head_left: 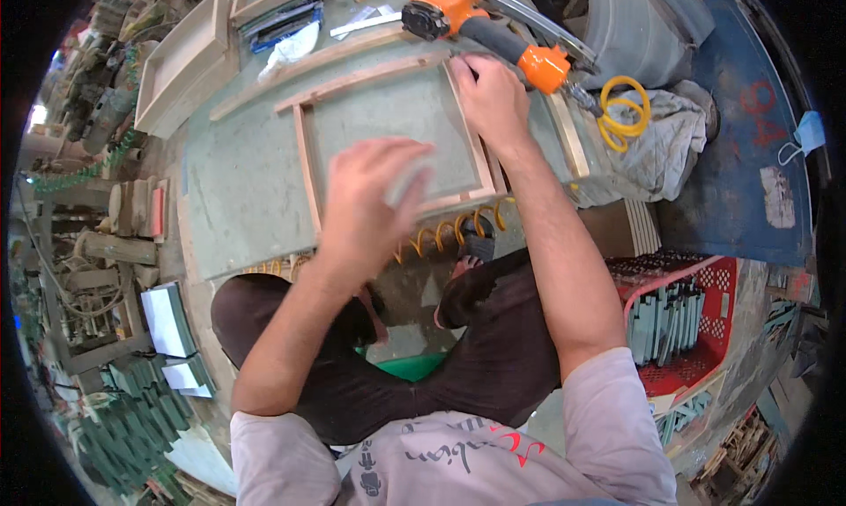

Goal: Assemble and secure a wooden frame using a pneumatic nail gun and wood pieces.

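A thin wooden frame (306, 158) lies flat on the grey-green worktop (238, 189). My right hand (490, 100) rests on the frame's far right corner, fingers curled and pressing the wood. My left hand (372, 197) is blurred above the frame's near edge, with fingers spread and nothing in it. An orange and black pneumatic nail gun (476, 21) lies on the worktop just beyond my right hand, with a yellow coiled air hose (624, 114) at its handle end.
Loose wooden strips (300, 65) and a wooden tray (181, 61) lie at the far left of the worktop. A red crate (714, 330) with green panels stands at my right. Stacked green pieces (150, 409) lie on the floor at my left. A grey cloth (670, 145) lies by the hose.
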`<state>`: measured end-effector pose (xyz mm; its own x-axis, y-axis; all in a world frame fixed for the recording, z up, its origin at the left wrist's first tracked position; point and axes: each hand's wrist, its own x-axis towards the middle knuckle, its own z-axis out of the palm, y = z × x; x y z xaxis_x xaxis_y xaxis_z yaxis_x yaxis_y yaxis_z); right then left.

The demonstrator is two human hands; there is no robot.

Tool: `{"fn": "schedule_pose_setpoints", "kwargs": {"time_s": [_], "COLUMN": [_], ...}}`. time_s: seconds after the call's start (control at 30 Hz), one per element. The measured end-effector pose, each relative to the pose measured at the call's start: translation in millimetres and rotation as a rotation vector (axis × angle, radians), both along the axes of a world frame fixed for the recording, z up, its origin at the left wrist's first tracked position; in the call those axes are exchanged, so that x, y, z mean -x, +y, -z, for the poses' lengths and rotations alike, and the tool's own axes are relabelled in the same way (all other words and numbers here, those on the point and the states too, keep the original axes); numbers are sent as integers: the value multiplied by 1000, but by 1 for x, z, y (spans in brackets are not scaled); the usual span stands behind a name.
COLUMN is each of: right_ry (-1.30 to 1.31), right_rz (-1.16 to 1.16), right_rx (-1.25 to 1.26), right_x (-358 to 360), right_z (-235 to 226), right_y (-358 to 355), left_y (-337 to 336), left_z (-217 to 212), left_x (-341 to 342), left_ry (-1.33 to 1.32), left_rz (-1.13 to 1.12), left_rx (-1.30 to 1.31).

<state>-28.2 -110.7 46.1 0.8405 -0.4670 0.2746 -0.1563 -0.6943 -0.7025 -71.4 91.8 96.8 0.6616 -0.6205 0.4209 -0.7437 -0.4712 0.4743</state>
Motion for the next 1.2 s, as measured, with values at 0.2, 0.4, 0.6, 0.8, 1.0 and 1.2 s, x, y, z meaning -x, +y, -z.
{"fn": "schedule_pose_setpoints", "kwargs": {"time_s": [0.2, 0.4, 0.6, 0.8, 1.0, 1.2], "right_ry": [-143, -195, -211, -199, -181, -150], "right_rz": [-72, -110, -159, -165, -188, -235], "right_rx": [-91, -132, -144, -143, -155, -158], "right_x": [7, 24, 34, 37, 43, 45], "right_z": [6, 6, 2, -2, -6, -1], "right_y": [-10, -9, -11, -12, -10, -15], "left_y": [-32, -40, -40, -40, -40, -40], "left_z": [21, 37, 43, 47, 45, 44], "left_x": [29, 29, 27, 23, 21, 22], "left_ry": [-76, -68, -99, -108, -123, -76], "left_rz": [168, 147, 226, 261, 258, 267], "left_rx": [-73, -70, -44, -15, 26, 20]}}
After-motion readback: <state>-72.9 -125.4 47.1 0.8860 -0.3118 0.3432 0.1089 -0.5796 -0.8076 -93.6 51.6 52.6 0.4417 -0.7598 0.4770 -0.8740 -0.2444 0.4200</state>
